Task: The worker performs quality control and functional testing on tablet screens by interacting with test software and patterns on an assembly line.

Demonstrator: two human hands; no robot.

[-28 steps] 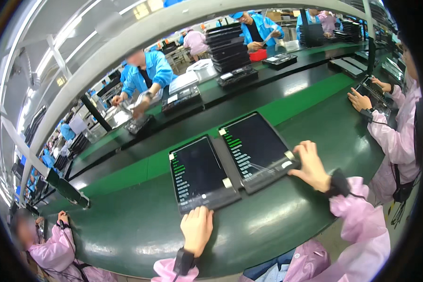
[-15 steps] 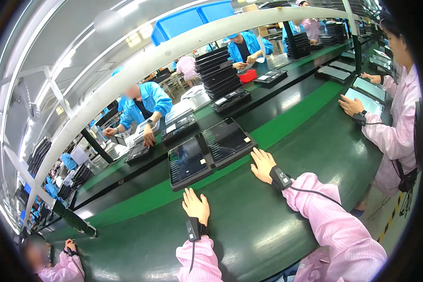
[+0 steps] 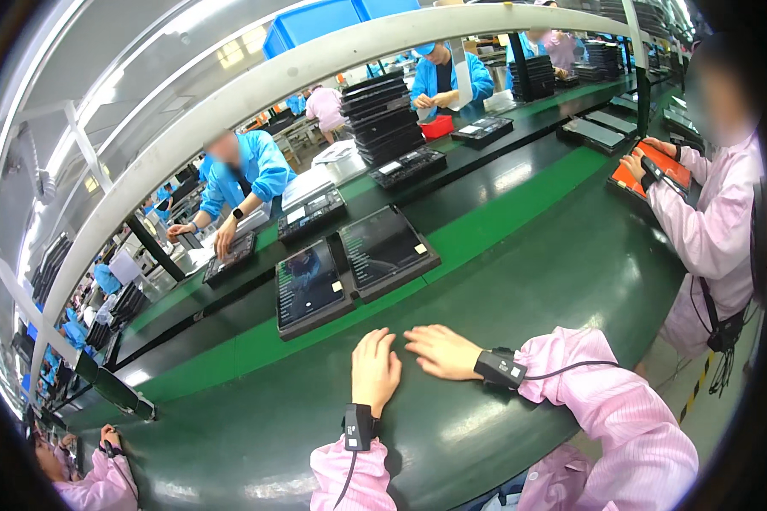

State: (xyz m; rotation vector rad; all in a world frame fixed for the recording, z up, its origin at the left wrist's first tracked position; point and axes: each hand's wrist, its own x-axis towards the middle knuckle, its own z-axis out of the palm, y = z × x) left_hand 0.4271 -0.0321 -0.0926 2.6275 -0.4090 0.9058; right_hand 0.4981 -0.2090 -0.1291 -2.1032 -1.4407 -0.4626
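My left hand (image 3: pixel 376 368) is over the near part of the green table, its fingers stretched out and holding nothing. Close to its right side, my right hand (image 3: pixel 443 351) points leftward with straight fingers, also empty. Beyond the hands, two tablets lie side by side, screens up: the left tablet (image 3: pixel 309 294) and the right tablet (image 3: pixel 382 251). Each sits in a black tray and carries a small pale sticker near a corner. Both screens are dark with rows of small text. Neither hand touches them.
The green table (image 3: pixel 520 281) curves around me. At right a co-worker holds an orange panel (image 3: pixel 663 169). Across a dark channel, a co-worker in blue handles a black tray (image 3: pixel 230 257). A tall stack of black trays (image 3: pixel 379 119) stands farther back, under a white rail (image 3: pixel 315 72).
My right hand has moved left, away from the tablets, and now lies near my left hand. The whole view has shifted. The co-worker at right now has an orange panel in hand.
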